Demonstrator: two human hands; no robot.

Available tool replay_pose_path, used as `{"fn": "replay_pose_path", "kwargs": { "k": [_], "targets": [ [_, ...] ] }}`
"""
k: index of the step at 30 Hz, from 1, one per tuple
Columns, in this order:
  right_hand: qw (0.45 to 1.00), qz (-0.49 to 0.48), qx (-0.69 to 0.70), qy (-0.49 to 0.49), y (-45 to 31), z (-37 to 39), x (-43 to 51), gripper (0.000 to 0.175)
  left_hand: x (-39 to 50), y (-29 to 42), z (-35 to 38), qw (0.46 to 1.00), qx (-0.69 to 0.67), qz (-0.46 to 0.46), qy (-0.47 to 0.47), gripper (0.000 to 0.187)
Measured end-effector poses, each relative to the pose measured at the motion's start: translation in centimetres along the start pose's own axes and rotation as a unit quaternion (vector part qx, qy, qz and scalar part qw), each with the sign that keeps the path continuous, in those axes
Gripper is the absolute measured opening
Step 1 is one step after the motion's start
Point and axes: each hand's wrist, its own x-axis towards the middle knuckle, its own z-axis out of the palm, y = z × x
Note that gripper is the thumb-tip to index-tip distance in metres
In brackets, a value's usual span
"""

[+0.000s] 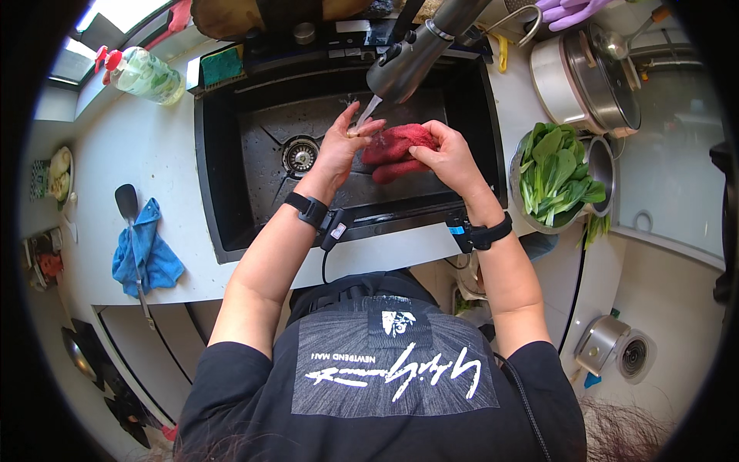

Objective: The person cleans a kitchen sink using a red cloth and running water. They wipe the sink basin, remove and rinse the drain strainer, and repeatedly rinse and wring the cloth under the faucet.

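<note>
Water runs from a dark metal faucet (398,72) onto the fingers of my left hand (344,141). Those fingers are spread and hold nothing, close beside a red cloth (398,151). My right hand (447,151) pinches the cloth at its right end between thumb and fingers, and the cloth hangs folded and bunched. Both hands are above a black sink (265,190) with a round metal drain strainer (300,156) left of my left hand.
Right of the sink stand a bowl of leafy greens (554,173) and a lidded pot (568,86). On the left counter are a soap bottle (144,75), a blue cloth (153,254) and a black spatula (127,202). A green sponge (222,64) sits at the sink's back-left corner.
</note>
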Motion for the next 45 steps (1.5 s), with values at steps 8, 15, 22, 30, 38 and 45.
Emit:
{"fn": "replay_pose_path", "kwargs": {
  "k": [8,15,22,30,38,45],
  "targets": [
    [1.0,0.006,-0.001,-0.028,-1.1,-0.4,0.0,0.019,-0.1,-0.2,-0.8,0.997,-0.065,-0.008,0.04,0.046],
    [0.994,-0.08,-0.009,-0.079,-3.1,1.0,1.5,0.02,-0.2,1.0,-0.9,0.943,0.303,0.058,0.125,0.014],
    [0.986,-0.114,-0.082,-0.086,-4.3,1.1,4.6,0.018,-0.4,2.1,-0.6,0.881,0.335,0.33,0.049,0.033],
    [0.978,-0.198,-0.013,-0.067,-5.2,0.8,4.9,0.01,-1.7,4.9,-1.1,0.84,0.455,0.272,0.112,0.018],
    [0.988,-0.144,0.029,-0.047,-5.5,1.7,3.5,0.016,-1.4,4.8,-3.3,0.778,0.548,0.304,0.055,0.019],
    [0.991,-0.116,0.055,-0.049,-5.2,-1.5,2.4,0.016,-3.0,6.7,-4.5,0.755,0.653,0.065,0.025,0.019]
  ]
}}
